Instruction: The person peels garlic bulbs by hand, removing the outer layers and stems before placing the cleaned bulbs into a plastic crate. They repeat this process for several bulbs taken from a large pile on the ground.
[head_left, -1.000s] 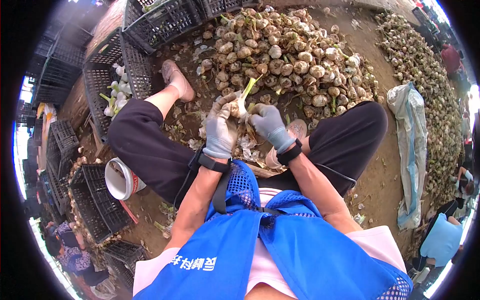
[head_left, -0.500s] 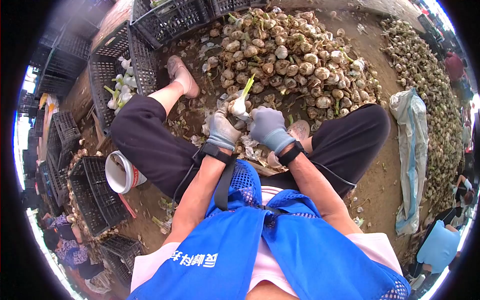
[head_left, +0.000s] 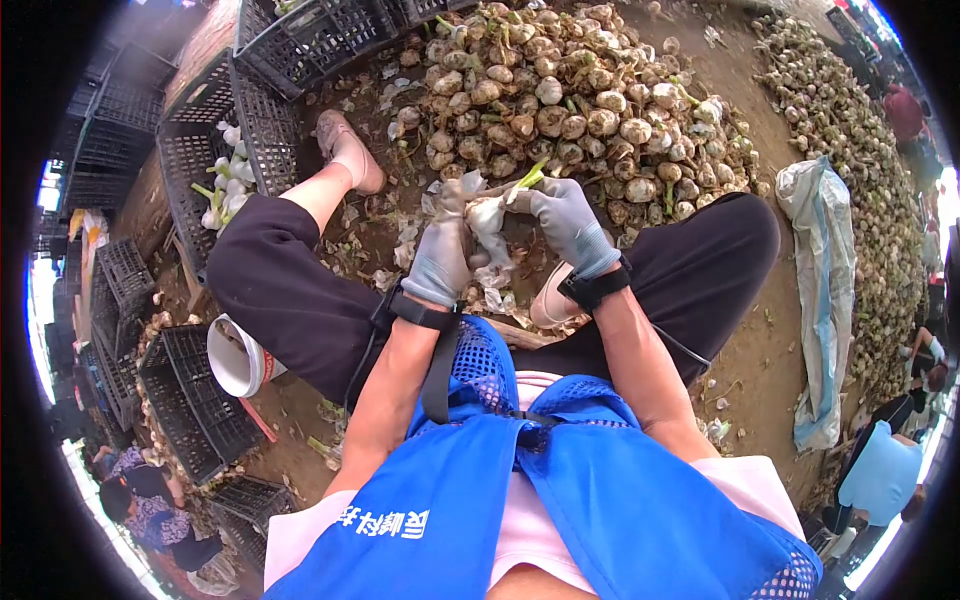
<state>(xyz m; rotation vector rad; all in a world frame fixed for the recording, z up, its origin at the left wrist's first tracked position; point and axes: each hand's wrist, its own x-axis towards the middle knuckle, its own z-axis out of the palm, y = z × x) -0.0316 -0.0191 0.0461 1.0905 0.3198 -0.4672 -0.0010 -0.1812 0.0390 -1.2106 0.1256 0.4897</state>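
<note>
A white garlic bulb [head_left: 487, 214] with a green stem [head_left: 531, 177] is between my two gloved hands, loose whitish skin hanging beneath it. My left hand [head_left: 441, 250], in a grey glove, is closed on the bulb's left side. From the right, my right hand [head_left: 572, 226] is closed at the bulb near the stem; its fingertips are partly hidden. Beyond both hands lies a big heap of unpeeled garlic [head_left: 560, 110]. Torn skins [head_left: 497, 292] litter the ground under my hands.
A black crate [head_left: 190, 130] holding white garlic bulbs stands left of my leg. Nearby are a white bucket [head_left: 238, 358] and another black crate [head_left: 200, 395]. A white woven sack [head_left: 815, 300] lies on the right, before a long garlic pile [head_left: 880, 250]. Other people sit at both edges.
Both hands have moved slightly away from my body, and my right wrist has turned. The garlic's stem now leans right rather than standing up, and more loose skin hangs below the bulb.
</note>
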